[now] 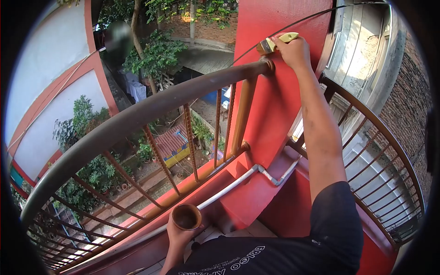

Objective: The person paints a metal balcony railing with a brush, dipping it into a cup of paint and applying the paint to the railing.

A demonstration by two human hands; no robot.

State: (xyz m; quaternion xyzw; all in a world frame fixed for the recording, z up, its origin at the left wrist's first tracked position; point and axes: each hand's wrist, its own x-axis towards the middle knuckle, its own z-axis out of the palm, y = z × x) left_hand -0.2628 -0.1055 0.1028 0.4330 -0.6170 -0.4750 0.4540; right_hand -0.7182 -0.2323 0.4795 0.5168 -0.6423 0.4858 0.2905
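High up by the red pillar [266, 103], my right hand [293, 51] is closed around the yellow handle of a paintbrush [267, 46]. The bristles are close above the end of the brown top rail [151, 101], where it meets the pillar; whether they touch it I cannot tell. Low in the view, my left hand [179, 233] grips a brown cup [186, 217], its open top facing up and dark liquid inside. The cup is on the near side of the railing, beside the lower rail.
A white pipe [229, 186] runs along the railing's foot and bends at the pillar. A second curved railing [382, 120] is at the right. A dark cable [311, 17] crosses the pillar. Below lies a garden with plants [98, 176].
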